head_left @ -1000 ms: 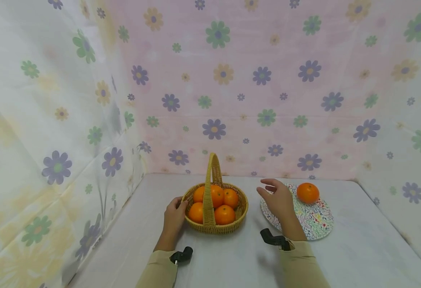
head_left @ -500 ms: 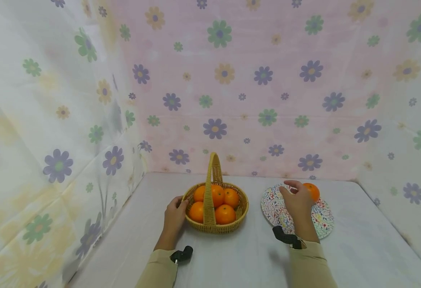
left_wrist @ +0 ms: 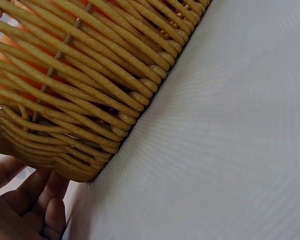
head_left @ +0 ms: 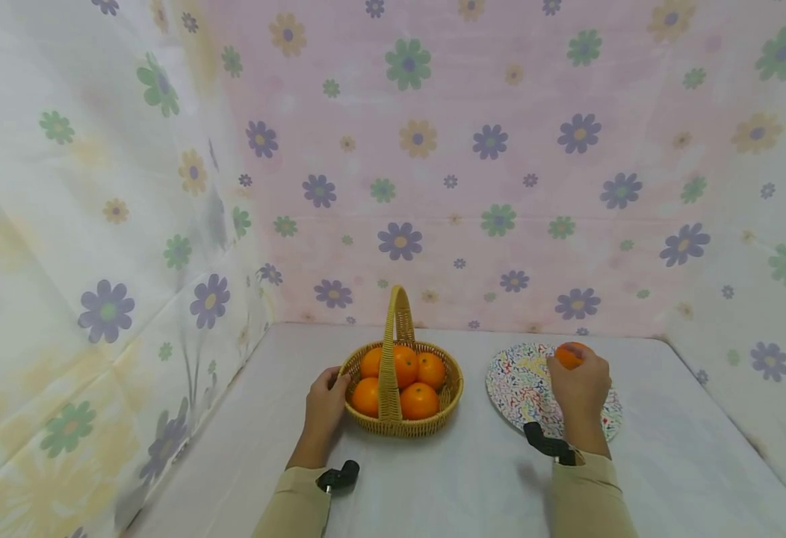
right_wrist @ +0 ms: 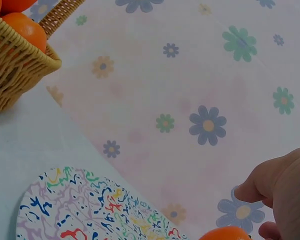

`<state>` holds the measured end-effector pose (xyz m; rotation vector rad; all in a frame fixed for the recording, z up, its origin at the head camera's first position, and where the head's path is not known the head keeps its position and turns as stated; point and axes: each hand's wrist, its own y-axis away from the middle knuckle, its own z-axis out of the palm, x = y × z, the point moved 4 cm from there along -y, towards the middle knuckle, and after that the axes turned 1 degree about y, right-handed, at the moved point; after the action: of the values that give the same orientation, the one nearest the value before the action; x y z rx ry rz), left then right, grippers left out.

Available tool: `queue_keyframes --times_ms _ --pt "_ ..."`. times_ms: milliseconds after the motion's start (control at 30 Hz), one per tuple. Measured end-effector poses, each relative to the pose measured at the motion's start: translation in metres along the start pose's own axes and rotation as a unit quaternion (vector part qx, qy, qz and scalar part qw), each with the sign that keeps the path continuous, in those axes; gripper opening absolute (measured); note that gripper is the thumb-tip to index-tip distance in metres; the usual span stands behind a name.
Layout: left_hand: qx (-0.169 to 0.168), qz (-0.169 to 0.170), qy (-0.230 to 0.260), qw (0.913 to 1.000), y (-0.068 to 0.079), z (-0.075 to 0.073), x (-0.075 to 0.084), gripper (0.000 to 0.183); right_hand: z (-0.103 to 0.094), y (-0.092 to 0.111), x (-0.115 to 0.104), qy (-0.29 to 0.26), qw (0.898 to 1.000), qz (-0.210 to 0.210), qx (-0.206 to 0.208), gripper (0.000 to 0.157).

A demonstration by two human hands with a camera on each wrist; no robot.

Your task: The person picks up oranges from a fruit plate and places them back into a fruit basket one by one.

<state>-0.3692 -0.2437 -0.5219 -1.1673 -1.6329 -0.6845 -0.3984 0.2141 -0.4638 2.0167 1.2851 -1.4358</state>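
In the head view, my left hand [head_left: 326,407] holds the left rim of a wicker basket [head_left: 403,427] with a tall arched handle. Several oranges [head_left: 421,401] lie in the basket. The left wrist view shows the fingers [left_wrist: 27,195] against the basket's woven side [left_wrist: 85,75]. My right hand [head_left: 581,381] is over another orange [head_left: 568,357] at the back of a speckled round plate [head_left: 517,381], covering part of the fruit. In the right wrist view, a gap shows between the thumb [right_wrist: 262,182] and this orange [right_wrist: 225,234].
A white cloth covers the table [head_left: 433,486]. Flower-printed fabric [head_left: 460,254] hangs behind and along both sides. The basket's handle [head_left: 393,351] stands up over the fruit. A dark wrist mount [head_left: 548,441] juts inward from the right sleeve.
My right hand has moved right across the plate, from beside its left part to over the orange there. The left hand and basket have stayed where they were.
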Motion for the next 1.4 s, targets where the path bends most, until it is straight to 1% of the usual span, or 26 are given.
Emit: queue_keyframes --times_ms 67,167,333,500,600,700,767,900,1000,1067,1167,1267,1400 --pt "-0.001 -0.001 0.001 1.0000 0.000 0.000 0.000 0.043 -0.004 -0.001 0.003 0.002 1.000 0.010 0.007 0.050" --pt "-0.004 -0.001 0.002 1.0000 0.000 0.000 0.000 0.043 -0.009 -0.003 0.008 0.000 1.000 0.030 0.004 0.059" --pt "-0.004 -0.003 0.002 1.0000 0.000 0.000 -0.001 0.042 -0.014 -0.010 0.015 -0.016 0.998 0.057 -0.021 0.071" --pt "-0.001 -0.005 0.001 1.0000 0.000 -0.001 -0.002 0.043 -0.011 -0.015 0.025 -0.022 0.995 0.078 -0.056 0.078" --pt "0.000 -0.008 0.003 1.0000 0.000 -0.001 -0.001 0.043 -0.009 -0.018 0.031 -0.023 0.993 0.081 -0.083 0.083" --pt "-0.001 -0.004 0.002 1.0000 -0.001 -0.001 0.000 0.043 -0.007 -0.020 0.035 -0.019 0.992 0.070 -0.106 0.086" --pt "-0.001 -0.002 0.002 1.0000 -0.002 -0.001 0.000 0.044 -0.006 -0.020 0.038 -0.015 0.992 0.059 -0.114 0.086" --pt "0.001 -0.005 0.001 1.0000 -0.002 0.000 -0.002 0.044 -0.005 -0.021 0.040 -0.001 0.992 0.057 -0.109 0.090" --pt "0.001 -0.008 0.004 1.0000 -0.002 0.000 -0.002 0.044 -0.005 -0.020 0.039 0.025 0.992 0.062 -0.102 0.092" --pt "0.001 -0.008 0.004 1.0000 -0.002 0.000 -0.002 0.044 -0.005 -0.020 0.039 0.048 0.992 0.065 -0.102 0.090" --pt "0.002 -0.004 0.002 1.0000 -0.002 -0.001 -0.002 0.044 -0.004 -0.020 0.040 0.064 0.990 0.067 -0.103 0.087" --pt "0.004 0.000 -0.003 1.0000 -0.002 -0.001 -0.001 0.043 -0.004 -0.022 0.042 0.046 0.989 0.083 -0.110 0.088" --pt "0.005 0.001 -0.004 1.0000 -0.002 0.000 -0.001 0.042 -0.003 -0.023 0.043 0.018 0.985 0.101 -0.135 0.100"
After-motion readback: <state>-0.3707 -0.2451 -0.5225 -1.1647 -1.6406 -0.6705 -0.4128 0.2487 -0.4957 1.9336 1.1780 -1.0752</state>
